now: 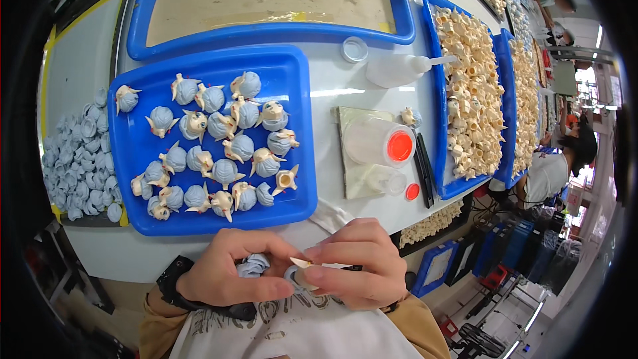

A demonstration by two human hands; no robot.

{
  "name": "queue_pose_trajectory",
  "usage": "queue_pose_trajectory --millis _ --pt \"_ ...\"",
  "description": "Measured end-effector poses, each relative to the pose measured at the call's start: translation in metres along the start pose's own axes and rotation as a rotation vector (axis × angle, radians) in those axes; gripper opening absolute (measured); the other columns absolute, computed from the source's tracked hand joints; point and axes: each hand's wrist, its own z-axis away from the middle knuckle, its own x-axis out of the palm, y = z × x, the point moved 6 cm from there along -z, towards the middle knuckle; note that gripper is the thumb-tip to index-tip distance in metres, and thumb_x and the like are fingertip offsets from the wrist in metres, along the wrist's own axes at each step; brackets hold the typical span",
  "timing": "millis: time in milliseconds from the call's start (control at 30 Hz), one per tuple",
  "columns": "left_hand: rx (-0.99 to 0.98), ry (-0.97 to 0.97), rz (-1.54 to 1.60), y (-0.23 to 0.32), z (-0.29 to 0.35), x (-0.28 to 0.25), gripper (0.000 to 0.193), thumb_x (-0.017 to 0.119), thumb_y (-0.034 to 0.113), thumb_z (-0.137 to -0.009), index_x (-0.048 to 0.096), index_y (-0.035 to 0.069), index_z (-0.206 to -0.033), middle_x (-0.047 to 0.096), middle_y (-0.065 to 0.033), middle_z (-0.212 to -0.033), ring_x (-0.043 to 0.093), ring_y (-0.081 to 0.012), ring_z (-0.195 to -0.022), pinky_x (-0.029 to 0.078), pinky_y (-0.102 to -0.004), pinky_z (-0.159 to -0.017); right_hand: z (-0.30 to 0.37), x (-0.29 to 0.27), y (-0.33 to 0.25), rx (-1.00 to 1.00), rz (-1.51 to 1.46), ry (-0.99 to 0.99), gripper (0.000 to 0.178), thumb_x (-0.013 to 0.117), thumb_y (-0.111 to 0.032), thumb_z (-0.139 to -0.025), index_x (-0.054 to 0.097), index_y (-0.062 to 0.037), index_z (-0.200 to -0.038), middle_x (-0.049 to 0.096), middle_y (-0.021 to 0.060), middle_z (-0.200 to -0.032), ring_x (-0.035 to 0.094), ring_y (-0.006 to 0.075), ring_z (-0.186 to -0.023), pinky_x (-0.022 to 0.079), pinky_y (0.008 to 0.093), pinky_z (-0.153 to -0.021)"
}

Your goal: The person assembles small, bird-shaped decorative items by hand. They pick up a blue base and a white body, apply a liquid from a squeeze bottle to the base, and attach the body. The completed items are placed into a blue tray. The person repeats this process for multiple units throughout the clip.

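A cream doll-head part [300,262] is pinched between thumb and fingers of the right hand [359,262], while blue-grey hair shells [253,266] are cupped in the curled left hand [232,269]; both grips are closed on their loads at the tabletop's near edge. The doll-head part is held immediately right of the left thumb, its pointed tip directed left and slightly far, toward the left hand; how much is covered by the right fingers cannot be told. The way far is bounded by the near rim of a blue tray [302,126], where blue-grey-capped heads [224,171] are spread. Open room is left to the far right, along a strip of tabletop [325,106] between that tray and a pale pad [352,188].
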Motion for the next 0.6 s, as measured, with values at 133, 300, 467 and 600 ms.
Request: queue_pose_trajectory --millis 133,300,467,600 --pt "0.038 0.018 -0.071 -0.004 0.001 0.001 0.029 0.061 0.025 -0.083 0.061 -0.001 -0.095 0.057 -0.0013 -0.074 0.045 -0.0039 -0.064 0.038 -0.0190 -0.059 -0.001 0.002 0.001 -0.004 -0.045 -0.006 0.032 0.071 -0.012 -0.061 0.065 -0.0059 -0.092 0.060 0.0056 -0.090 0.055 0.0187 -0.075 0.041 0.0272 -0.060" --pt "-0.184 0.042 0.019 -0.010 0.004 0.001 0.035 0.050 0.032 -0.089 0.060 0.000 -0.096 0.057 -0.0016 -0.073 0.047 -0.0047 -0.062 0.039 -0.0191 -0.055 0.002 0.008 0.001 0.043 0.060 0.047 0.033 0.077 -0.019 -0.060 0.065 -0.0102 -0.090 0.059 0.0051 -0.086 0.054 0.0197 -0.076 0.043 0.0294 -0.062" --pt "0.051 0.048 -0.089 -0.001 -0.001 0.006 0.032 0.054 0.030 -0.087 0.060 0.000 -0.095 0.057 -0.0018 -0.070 0.048 -0.0050 -0.060 0.039 -0.0196 -0.052 0.000 0.011 -0.003 0.011 0.130 0.084 0.036 0.076 -0.020 -0.055 0.066 -0.0101 -0.089 0.058 0.0026 -0.085 0.052 0.0185 -0.076 0.041 0.0267 -0.060" --pt "0.019 -0.049 -0.292 0.001 -0.003 0.009 0.028 0.064 0.023 -0.079 0.059 0.000 -0.092 0.058 -0.0019 -0.070 0.050 -0.0057 -0.063 0.041 -0.0214 -0.055 0.002 0.013 -0.005 -0.042 0.176 0.035 0.039 0.079 -0.024 -0.055 0.065 -0.0108 -0.089 0.056 0.0049 -0.089 0.052 0.0204 -0.078 0.043 0.0291 -0.063"
